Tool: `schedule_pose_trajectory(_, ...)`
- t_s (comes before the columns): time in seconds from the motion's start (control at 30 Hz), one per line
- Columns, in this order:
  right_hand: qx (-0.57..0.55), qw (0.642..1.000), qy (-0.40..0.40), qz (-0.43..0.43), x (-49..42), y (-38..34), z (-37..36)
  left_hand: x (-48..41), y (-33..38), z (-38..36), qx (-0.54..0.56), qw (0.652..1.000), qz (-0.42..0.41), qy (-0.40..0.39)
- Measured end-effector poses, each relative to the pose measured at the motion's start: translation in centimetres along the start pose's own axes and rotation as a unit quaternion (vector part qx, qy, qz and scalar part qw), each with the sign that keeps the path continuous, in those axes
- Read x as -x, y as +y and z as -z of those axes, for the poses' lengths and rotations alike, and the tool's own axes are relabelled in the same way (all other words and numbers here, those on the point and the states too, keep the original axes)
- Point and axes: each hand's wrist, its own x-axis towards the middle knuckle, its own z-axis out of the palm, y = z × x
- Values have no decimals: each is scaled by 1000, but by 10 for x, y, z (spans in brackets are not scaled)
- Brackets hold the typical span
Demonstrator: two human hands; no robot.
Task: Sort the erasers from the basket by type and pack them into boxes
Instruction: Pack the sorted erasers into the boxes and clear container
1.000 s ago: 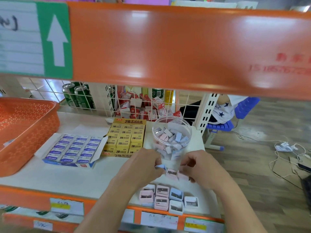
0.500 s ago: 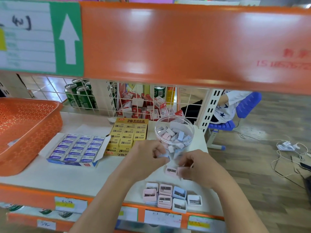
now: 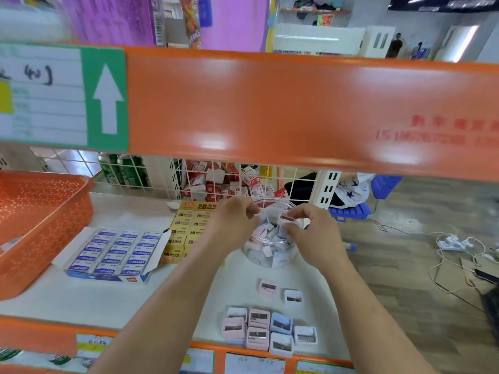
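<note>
Lifting from the shelf point(image 3: 162, 292) before the jar point(image 3: 252, 252), both hands now over its mouth: right hand point(image 3: 310, 236) pinching a pink sharpener point(image 3: 287, 218), left hand point(image 3: 235, 222) grip unclear; drop-in likely next.

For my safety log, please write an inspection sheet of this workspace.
Surface: white shelf, orange front edge.
Job's things: orange basket at left; blue eraser box and yellow 2B box, open, filled.
Clutter: clear jar of pastel pieces; sharpeners grouped at front edge, two loose behind.
Hands: both over the jar; right hand pinches pink sharpener; left hand curled, hold unclear.
Cables: white cables and power strip on floor, right.
Surroundings: green cans, red-white boxes at the back; seated person on blue chair.
</note>
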Motion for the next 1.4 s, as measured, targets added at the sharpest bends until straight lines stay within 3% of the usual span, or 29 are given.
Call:
schedule_pose_trajectory(0.2,-21,996,83,-7,7,6,2,13,-7,2,-6,999,-28,45)
schedule_pose_trajectory(0.27,-16,997,74,-20,13,8,8,23,-12,3,15,999,-25,24)
schedule_pose_trajectory(0.4,54,995,-67,-46,22,14,15,42,-18,0,14,993,-16,-112)
schedule_pose_trajectory(0.53,183,936,-290,-86,29,21,15,48,-20,-12,-75,978,-21,-196)
schedule_pose_trajectory(0.67,205,914,-339,-89,32,19,14,50,-20,-24,-113,968,-60,-218)
schedule_pose_trajectory(0.87,191,936,-291,-45,38,25,9,51,-23,-22,-68,976,-58,-197)
schedule_pose_trajectory(1.03,-6,969,-245,-34,35,22,20,52,-24,-6,51,986,-35,-154)
schedule_pose_trajectory(1.2,-176,980,-95,-23,26,13,23,47,-16,10,88,995,-36,-40)
schedule_pose_trajectory(1.3,-174,984,-48,-7,18,8,19,38,-8,14,52,998,-37,3)
schedule_pose_trajectory(1.4,-104,994,-28,4,9,5,13,26,-4,13,17,999,-33,24)
